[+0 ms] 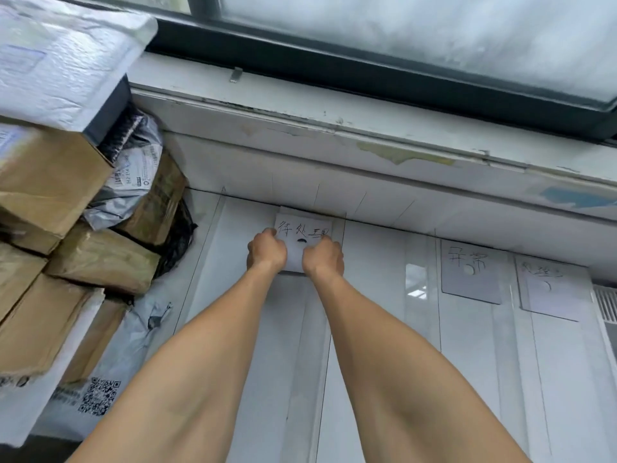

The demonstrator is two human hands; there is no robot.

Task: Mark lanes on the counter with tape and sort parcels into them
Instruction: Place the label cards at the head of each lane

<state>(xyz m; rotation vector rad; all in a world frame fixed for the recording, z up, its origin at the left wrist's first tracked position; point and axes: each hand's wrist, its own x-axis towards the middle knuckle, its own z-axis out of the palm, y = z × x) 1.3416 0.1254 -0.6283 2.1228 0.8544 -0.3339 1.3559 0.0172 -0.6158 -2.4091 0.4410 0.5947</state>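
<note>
**Mia:** What do you see from the head view?

**Tom:** A left hand (267,250) and a right hand (323,257) reach far out. They are on a white card (302,233) with words on it.

**Mia:** How are the fingers?

**Tom:** They are curled, one hand at each side of the card. They seem to hold it flat so it sits straight.

**Mia:** Where is the card?

**Tom:** At the far end of the worktop (384,329), right by the wall (367,175), between thin dark lines (195,272). It probably names that lane.

**Mia:** And the parcels (50,182)?

**Tom:** They are piled on the left, not sorted yet. Two more cards (470,272) lie to the right.
</note>
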